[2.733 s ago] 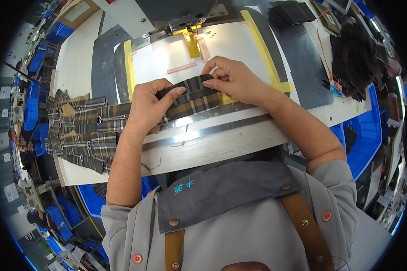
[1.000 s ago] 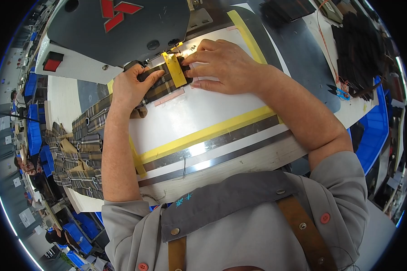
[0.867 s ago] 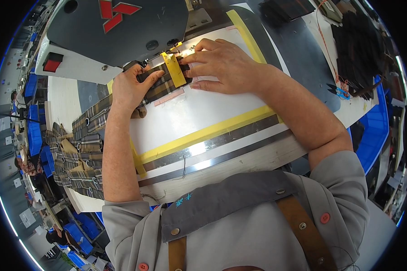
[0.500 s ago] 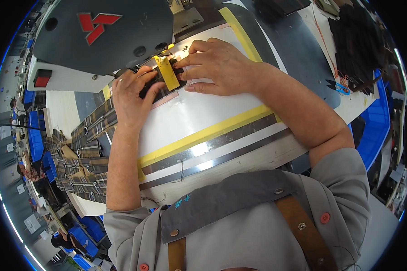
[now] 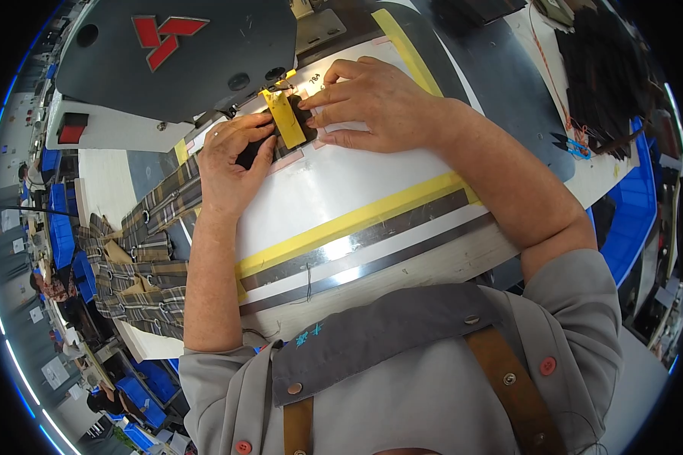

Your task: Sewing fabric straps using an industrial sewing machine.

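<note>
Beneath the sewing machine's dark grey head, a yellow guide plate [image 5: 285,123] stands over a dark fabric strip [image 5: 308,135]. My left hand [image 5: 232,158] is left of the plate, its thumb and fingers closed on the strip's dark part. A plaid strap [image 5: 167,199] trails leftward from beneath this hand; where it meets the dark strip is hidden. At the plate's right, my right hand [image 5: 379,106] has its fingers spread, and the fingertips touch or nearly touch the strip's right end. The needle area is mostly hidden by the machine head.
The sewing machine [image 5: 182,61] fills the upper left. A white work sheet [image 5: 341,182] is edged with yellow tape [image 5: 349,226]. More plaid straps [image 5: 140,284] with metal rings hang at the left. Blue thread snips [image 5: 571,145] lie right, near dark strips [image 5: 599,68] and a blue bin [image 5: 634,197].
The left fingers have drawn in closer to the thumb beside the yellow plate. My right hand has shifted slightly to the right and up. The whole view has moved a little.
</note>
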`<state>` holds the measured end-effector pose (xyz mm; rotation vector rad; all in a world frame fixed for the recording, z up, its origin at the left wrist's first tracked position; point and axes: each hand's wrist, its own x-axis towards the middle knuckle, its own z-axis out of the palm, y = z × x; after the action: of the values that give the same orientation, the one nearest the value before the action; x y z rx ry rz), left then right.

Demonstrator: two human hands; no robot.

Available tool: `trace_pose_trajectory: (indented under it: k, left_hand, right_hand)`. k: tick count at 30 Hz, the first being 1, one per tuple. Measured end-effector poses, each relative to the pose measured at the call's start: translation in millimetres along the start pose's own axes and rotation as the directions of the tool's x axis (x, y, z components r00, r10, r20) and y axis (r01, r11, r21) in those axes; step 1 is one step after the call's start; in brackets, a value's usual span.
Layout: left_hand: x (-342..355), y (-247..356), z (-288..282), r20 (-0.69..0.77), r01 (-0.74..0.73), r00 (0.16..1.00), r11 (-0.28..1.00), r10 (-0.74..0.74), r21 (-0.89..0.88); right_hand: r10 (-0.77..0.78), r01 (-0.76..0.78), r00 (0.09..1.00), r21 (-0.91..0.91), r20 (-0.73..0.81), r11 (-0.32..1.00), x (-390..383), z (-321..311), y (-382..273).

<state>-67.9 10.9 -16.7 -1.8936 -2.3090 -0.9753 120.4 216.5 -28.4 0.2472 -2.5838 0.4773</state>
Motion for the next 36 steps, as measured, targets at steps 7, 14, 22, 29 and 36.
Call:
trace_pose_trajectory:
  k: [7,14,22,29,36]
  left_hand:
    - [2.1,-1.1,1.8,-0.057,-0.039,0.998,0.997,0.036,-0.059]
    - [4.7,-1.5,3.3,-0.051,-0.046,0.998,0.996,0.043,-0.071]
    - [10.6,18.1,13.7,-0.121,0.209,0.969,0.975,-0.218,-0.08]
    - [37.3,28.7,51.0,-0.201,0.292,0.938,0.956,-0.281,0.028]
    - [30.8,19.9,35.0,-0.153,0.353,0.913,0.92,-0.378,-0.168]
  right_hand:
    - [-0.006,0.006,1.0,0.006,0.004,1.0,1.6,1.5,1.5]
    - [-0.017,0.017,1.0,-0.02,-0.012,1.0,1.5,-0.2,4.2]
    - [0.002,-0.001,1.0,0.036,-0.01,0.999,3.3,-0.1,7.9]
    - [0.065,-0.071,0.997,0.173,0.038,0.982,4.2,-7.1,8.5]
    - [0.067,-0.065,0.998,0.078,-0.015,0.995,-1.7,-3.6,9.0]
